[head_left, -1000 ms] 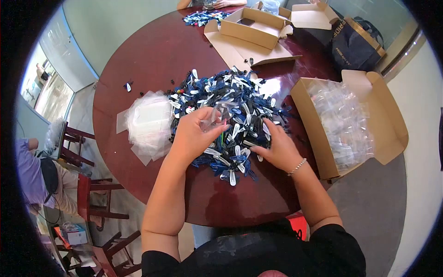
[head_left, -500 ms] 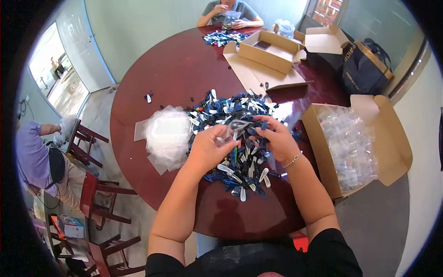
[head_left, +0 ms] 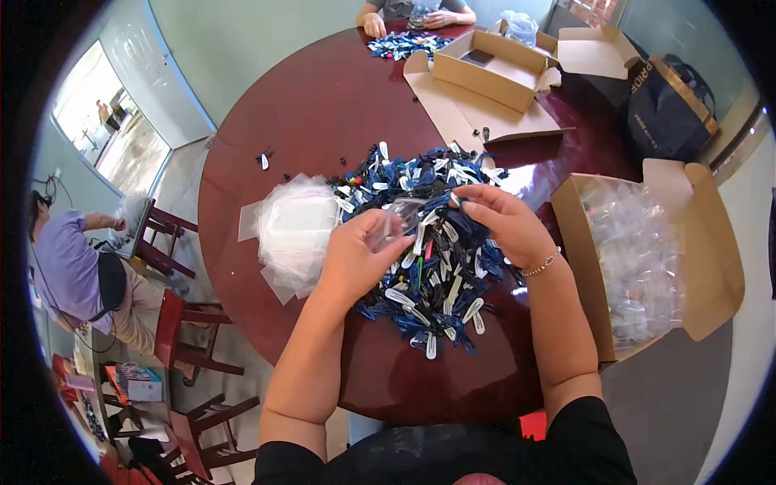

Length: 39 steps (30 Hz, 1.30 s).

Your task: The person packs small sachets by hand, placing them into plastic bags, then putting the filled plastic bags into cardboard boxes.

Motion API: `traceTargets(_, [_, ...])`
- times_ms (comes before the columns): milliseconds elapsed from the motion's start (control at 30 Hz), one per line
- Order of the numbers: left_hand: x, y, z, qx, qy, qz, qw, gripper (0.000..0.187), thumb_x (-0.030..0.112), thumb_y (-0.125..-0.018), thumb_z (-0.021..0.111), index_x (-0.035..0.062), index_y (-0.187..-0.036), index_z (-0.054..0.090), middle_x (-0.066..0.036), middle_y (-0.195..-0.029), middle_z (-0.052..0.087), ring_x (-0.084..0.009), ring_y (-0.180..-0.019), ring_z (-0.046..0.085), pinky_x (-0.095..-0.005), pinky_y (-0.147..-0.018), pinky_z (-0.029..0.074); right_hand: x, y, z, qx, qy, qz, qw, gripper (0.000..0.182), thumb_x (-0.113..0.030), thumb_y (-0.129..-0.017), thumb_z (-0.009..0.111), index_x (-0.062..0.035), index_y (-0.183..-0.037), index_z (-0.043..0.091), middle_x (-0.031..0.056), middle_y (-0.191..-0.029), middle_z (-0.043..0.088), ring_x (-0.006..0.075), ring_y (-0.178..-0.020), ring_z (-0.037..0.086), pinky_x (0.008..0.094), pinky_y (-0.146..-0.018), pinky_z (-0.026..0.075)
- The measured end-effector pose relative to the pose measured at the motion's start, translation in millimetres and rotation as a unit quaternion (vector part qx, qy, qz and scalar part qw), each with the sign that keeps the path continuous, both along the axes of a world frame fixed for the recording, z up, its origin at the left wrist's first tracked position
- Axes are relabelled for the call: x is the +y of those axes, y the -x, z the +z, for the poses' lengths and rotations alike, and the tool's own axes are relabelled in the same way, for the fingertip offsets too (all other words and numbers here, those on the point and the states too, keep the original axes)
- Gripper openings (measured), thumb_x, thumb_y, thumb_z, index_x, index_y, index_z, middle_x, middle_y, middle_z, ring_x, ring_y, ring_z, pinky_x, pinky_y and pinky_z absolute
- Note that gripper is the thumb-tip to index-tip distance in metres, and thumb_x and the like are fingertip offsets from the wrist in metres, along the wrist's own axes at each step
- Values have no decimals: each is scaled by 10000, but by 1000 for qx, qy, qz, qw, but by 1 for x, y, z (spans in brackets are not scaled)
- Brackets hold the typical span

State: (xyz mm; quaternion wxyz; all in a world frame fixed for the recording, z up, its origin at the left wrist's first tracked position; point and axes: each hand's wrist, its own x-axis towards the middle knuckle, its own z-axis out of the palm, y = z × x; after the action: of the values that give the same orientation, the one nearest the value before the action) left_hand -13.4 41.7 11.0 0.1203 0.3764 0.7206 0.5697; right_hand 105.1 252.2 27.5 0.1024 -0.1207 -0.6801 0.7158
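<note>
Fingers of our left hand (head_left: 368,252) are clamped on a clear bag (head_left: 398,224), held above the pile (head_left: 440,279) of clips. Those of our right hand (head_left: 503,225) sit close together by the bag's mouth; we cannot tell whether they pinch a clip. Sleeves (head_left: 291,228) lie left of the pile, the box (head_left: 580,275) right.

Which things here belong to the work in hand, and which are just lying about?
Work in hand:
left hand, holding clear bag
right hand
hair clip pile
flat clear sleeves
probably box of packets

Lying about:
dark carrier bag
red-brown stool
</note>
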Motion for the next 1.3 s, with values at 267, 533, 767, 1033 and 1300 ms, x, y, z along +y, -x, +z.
traceTargets(267, [3,4,-13,-56,-11,5,998,215,113,-779,759,33,-935,635,22,-801,625,-45,-675,529,-207,-602,446,4,1,-6,-14,-154,-17,988,267,12,-903,548,-10,-1165,590,38,-1036,647,94,-897,611,227,-785,495])
traceTargets(533, [5,4,-14,-97,-19,-6,995,277,75,-775,765,-6,-999,624,-43,-931,641,-108,-863,593,-239,-768,492,-3,-3,12,-21,5,-27,999,264,-43,-932,540,-37,-1191,591,41,-1031,669,104,-861,649,221,-754,512])
traceTargets(767, [3,1,-4,-49,31,-7,998,282,110,-776,769,3,-998,633,-33,-913,650,-104,-848,593,-250,-769,490,-3,-3,10,-22,38,-23,999,274,-79,-938,549,-56,-1209,579,43,-1050,672,118,-897,661,227,-768,510])
traceTargets(1033, [3,2,-4,-57,42,-9,997,277,120,-773,770,4,-987,638,-38,-911,654,-107,-859,595,-252,-777,488,-4,-1,8,-55,10,-39,998,206,-94,-922,581,-35,-1115,623,27,-979,675,96,-894,646,211,-778,490])
traceTargets(1300, [6,4,-19,-52,-39,-22,998,245,105,-796,747,22,-991,625,-6,-853,637,-54,-736,574,-216,-642,493,3,-7,6,-36,-267,-31,963,177,-69,-863,616,18,-1010,663,70,-926,688,133,-838,636,269,-773,502])
